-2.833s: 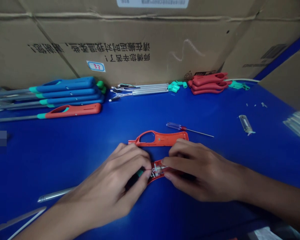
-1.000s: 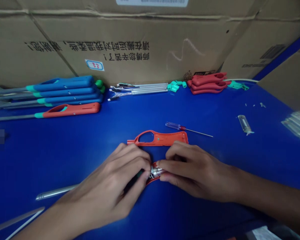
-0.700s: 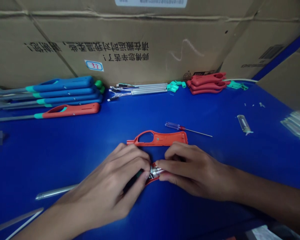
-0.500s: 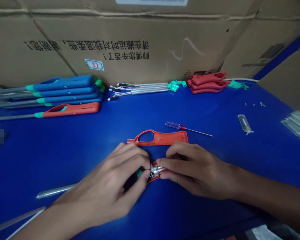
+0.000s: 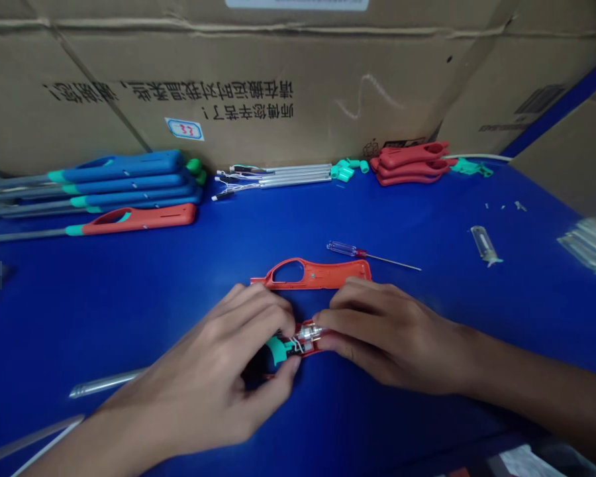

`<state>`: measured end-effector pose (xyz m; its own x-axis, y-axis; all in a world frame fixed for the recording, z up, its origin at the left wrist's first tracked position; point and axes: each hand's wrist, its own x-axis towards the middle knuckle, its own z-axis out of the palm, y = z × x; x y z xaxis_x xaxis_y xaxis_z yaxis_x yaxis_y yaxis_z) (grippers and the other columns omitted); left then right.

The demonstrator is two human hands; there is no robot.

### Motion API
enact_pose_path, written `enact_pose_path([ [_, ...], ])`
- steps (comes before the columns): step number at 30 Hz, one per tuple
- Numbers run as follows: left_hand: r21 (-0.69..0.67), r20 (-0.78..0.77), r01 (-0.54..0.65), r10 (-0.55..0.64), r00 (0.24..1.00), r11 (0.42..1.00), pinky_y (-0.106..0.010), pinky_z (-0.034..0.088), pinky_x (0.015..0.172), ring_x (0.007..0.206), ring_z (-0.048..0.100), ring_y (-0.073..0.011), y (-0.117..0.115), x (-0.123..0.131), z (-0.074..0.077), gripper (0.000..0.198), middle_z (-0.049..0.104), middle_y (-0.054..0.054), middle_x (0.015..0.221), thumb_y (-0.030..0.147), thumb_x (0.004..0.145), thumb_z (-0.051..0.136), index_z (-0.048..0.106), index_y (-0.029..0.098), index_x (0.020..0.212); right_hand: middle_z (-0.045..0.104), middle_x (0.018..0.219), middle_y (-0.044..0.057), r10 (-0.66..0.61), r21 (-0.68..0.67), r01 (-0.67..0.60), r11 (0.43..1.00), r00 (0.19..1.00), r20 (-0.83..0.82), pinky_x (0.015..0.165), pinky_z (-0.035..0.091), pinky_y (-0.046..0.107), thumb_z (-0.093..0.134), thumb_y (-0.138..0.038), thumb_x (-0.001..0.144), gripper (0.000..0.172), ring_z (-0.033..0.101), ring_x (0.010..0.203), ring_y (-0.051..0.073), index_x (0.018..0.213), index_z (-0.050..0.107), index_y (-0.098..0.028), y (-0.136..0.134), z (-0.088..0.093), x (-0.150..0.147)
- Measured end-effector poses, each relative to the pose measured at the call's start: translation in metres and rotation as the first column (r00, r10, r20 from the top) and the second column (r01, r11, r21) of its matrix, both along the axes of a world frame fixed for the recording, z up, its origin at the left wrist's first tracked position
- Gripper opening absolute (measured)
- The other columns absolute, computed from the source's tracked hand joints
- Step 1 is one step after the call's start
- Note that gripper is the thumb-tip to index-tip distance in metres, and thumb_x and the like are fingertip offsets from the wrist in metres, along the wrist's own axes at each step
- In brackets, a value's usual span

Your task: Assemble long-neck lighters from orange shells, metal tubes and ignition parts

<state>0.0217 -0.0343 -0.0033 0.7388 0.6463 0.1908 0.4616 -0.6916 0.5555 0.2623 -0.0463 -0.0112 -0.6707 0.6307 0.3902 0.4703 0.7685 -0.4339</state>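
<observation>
Between my hands lies a red handle half [image 5: 320, 350] with a clear fuel canister [image 5: 310, 331], white wires and a green trigger [image 5: 278, 350] in it. My left hand [image 5: 233, 351] curls around its left part, thumb at the lower edge and fingers on the upper side. My right hand [image 5: 387, 331] pinches its right part over the canister, hiding that end. Just beyond my fingers is another red handle half [image 5: 328, 275], inner face up. Behind it lies a screwdriver [image 5: 347, 249] with a clear handle.
Blue lighters [image 5: 144, 165] and one red lighter [image 5: 163, 215] lie at the back left. Metal tubes [image 5: 298, 175], green parts [image 5: 344, 171] and red handle pieces [image 5: 412, 159] line the cardboard. A clear canister [image 5: 485, 244] lies right, a metal tube [image 5: 106, 383] left.
My left thumb and fingers have spread apart a little, so more of the green trigger and white wires shows. My right hand has barely moved. The view has shifted slightly.
</observation>
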Motion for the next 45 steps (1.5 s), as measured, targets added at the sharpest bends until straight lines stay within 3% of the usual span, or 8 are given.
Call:
enact_pose_path([
  [10,0.144,0.122,0.024,-0.042,0.992,0.989,-0.040,0.047,0.081,0.093,0.058,-0.0202,-0.0021,-0.0026,-0.0036,0.017,0.062,-0.006,0.105,0.011,0.085,0.066,0.068,0.021,0.098,0.070,0.083,0.009,-0.047,0.065,0.049,0.997,0.998,-0.045,0.070,0.050,0.028,0.052,-0.021,0.100,0.023,0.062,0.074,0.017,0.095,0.070,-0.007,0.0006,-0.0013,-0.0034],
  [24,0.272,0.163,0.054,-0.101,0.981,0.961,-0.041,0.048,0.079,0.095,0.060,-0.0227,0.0005,0.0010,-0.0049,0.015,0.066,-0.008,0.105,0.007,0.083,0.067,0.070,0.017,0.093,0.061,0.068,0.005,-0.045,-0.054,0.040,0.998,0.996,-0.083,0.059,0.041,0.026,0.045,-0.019,0.103,0.030,0.051,0.060,0.013,0.096,0.070,-0.003,0.0028,-0.0010,-0.0077],
  [30,0.269,0.200,0.048,-0.105,0.974,0.962,-0.040,0.047,0.080,0.093,0.059,-0.0207,0.0007,0.0019,-0.0063,0.023,0.068,-0.007,0.101,0.003,0.080,0.069,0.067,0.016,0.100,0.060,0.070,0.003,-0.061,-0.093,0.055,0.994,0.996,-0.063,0.060,0.041,0.025,0.044,-0.022,0.103,0.029,0.051,0.062,0.013,0.095,0.069,-0.007,0.0014,0.0011,-0.0079],
  [37,0.097,0.222,0.016,-0.037,0.974,0.995,-0.038,0.047,0.078,0.082,0.060,-0.0172,-0.0003,-0.0006,-0.0064,0.022,0.065,-0.003,0.089,0.005,0.083,0.065,0.060,0.017,0.100,0.062,0.073,0.005,-0.045,-0.081,0.038,0.996,0.995,-0.093,0.062,0.044,0.025,0.047,-0.021,0.102,0.025,0.053,0.065,0.014,0.096,0.068,-0.008,0.0032,-0.0011,-0.0064],
  [45,0.071,0.216,0.004,-0.019,0.976,0.997,-0.037,0.047,0.078,0.081,0.059,-0.0161,0.0004,-0.0004,-0.0070,0.021,0.065,-0.002,0.090,0.005,0.087,0.061,0.059,0.019,0.102,0.069,0.085,0.009,-0.028,-0.037,0.023,0.999,0.990,-0.140,0.070,0.052,0.028,0.050,-0.020,0.101,0.019,0.061,0.075,0.016,0.092,0.065,-0.012,0.0033,-0.0001,-0.0059],
])
